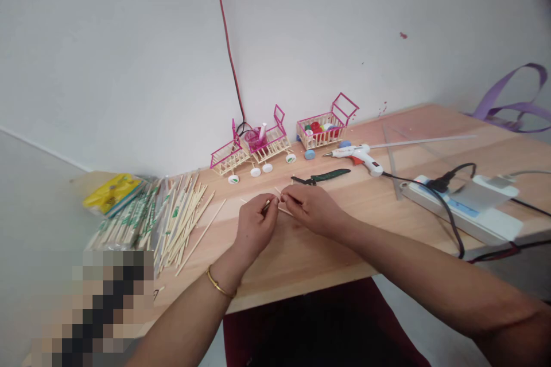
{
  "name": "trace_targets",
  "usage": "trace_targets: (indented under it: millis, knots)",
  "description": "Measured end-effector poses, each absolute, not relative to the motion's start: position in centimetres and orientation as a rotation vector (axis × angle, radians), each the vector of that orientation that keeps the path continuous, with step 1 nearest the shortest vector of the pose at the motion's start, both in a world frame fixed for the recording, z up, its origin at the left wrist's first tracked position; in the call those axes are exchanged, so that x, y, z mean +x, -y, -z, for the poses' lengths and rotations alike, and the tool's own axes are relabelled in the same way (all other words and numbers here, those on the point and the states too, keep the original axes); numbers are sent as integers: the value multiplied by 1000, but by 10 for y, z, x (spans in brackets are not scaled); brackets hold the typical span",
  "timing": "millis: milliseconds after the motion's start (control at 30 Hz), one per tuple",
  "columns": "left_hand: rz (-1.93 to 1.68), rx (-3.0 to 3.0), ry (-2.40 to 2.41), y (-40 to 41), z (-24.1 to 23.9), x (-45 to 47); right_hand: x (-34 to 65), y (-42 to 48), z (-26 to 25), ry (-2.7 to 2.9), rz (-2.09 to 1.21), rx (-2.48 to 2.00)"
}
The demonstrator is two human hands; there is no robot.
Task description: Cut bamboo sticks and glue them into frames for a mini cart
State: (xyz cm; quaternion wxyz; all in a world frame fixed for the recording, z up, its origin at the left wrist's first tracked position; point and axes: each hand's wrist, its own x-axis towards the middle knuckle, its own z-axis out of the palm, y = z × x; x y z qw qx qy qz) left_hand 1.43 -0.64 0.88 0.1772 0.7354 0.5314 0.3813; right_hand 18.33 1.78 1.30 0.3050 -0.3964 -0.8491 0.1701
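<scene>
Over the middle of the wooden table (215, 287), my left hand (257, 222) and my right hand (316, 207) meet at the fingertips. Both are closed in a pinch. From the right fingers a short end of a thin wooden stick (278, 190) pokes out. What the left fingers hold is hidden behind them. Part of another pale stick (286, 213) shows below the right hand. Just beyond the hands lie green-handled pliers (329, 175). Farther back, a white hot glue gun (357, 155) rests on the table with its nozzle pointing left.
Small stick-built carts stand along the wall, including one cart (321, 133) loaded with paint pots. Loose sticks (189, 223) and bagged sticks (133, 218) lie at left, beside a yellow packet (112, 194). A power strip (465, 209) with cables sits at right. Pixelation covers the lower left.
</scene>
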Motion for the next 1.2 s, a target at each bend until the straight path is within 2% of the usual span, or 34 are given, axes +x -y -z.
trace_targets:
  millis: [133, 367, 800, 1200]
  knots:
    - [-1159, 1497, -1156, -1, -3, 11, 190, -26, -10, 2165, -559, -935]
    - [-1239, 901, -757, -10, 0, 6, 193, -36, 0, 2226, -442, -976]
    - [-1446, 537, -886, -32, -7, -26, 212, -45, -6, 2047, -515, -1329]
    - [-1442, 457, -878, -35, 0, -28, 205, -40, -2, 2249, -334, -1198]
